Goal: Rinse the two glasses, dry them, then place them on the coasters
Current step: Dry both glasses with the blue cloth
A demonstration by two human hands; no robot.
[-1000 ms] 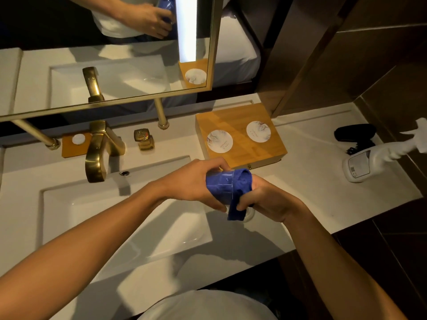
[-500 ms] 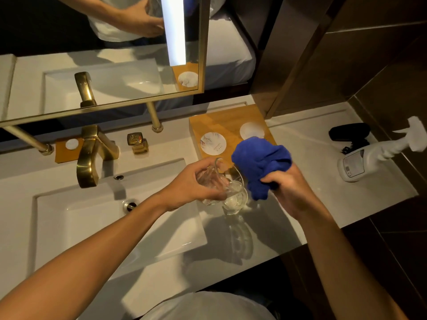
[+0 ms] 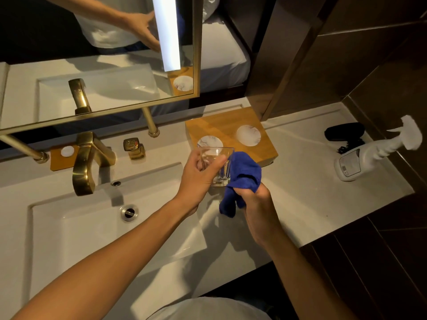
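Head view, hands: left hand (image 3: 203,172) wraps the glass (image 3: 219,166) from its left side, thumb across the near wall; right hand (image 3: 256,204) clenches a bunched blue cloth (image 3: 242,179) pressed to the glass's right side.
Head view, glass position: upright, rim up, held above the counter (image 3: 300,197) just right of the sink (image 3: 92,227), directly in front of the wooden block (image 3: 221,125).
Head view, second glass: not visible.
Head view, coasters: left coaster (image 3: 211,142) partly behind the rim; right coaster (image 3: 248,135) fully exposed; both unoccupied.
Handling (judged): thick-walled tumbler, rigid, fairly heavy base, breakable; possibly slick if wet. Grip round the mid-wall, not the rim. Cloth soft, light.
Edges: block raised above the counter, so the glass must clear its near edge; counter's front edge lies close below the hands.
Open room: bare counter to the right, spray bottle (image 3: 353,162) and dark object (image 3: 344,132) well apart near the right end.
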